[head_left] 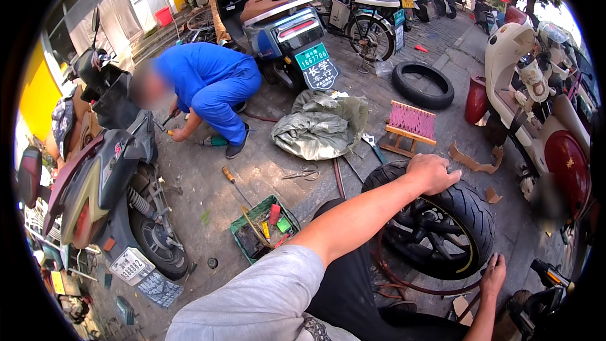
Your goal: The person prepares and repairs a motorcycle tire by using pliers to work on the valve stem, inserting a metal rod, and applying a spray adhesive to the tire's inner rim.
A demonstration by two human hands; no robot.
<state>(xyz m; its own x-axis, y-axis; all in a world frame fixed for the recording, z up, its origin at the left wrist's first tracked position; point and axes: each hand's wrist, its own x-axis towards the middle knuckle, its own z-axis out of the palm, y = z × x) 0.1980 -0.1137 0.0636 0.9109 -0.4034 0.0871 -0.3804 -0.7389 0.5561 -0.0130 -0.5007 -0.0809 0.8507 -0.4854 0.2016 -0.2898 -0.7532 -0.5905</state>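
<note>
Two hands (433,173) on one tyre (467,208)

Sunlit grey brick pavement (265,170) beside a yellow-walled shopfront (38,95).

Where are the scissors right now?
The scissors lie on the pavement mid-frame, just below the grey tarp and left of the tyre under the left hand.

Open paving left of the tyre (464,208), green tool tray (262,227) and scissors (303,174) nearby, scooter (543,107) crowding right
</note>
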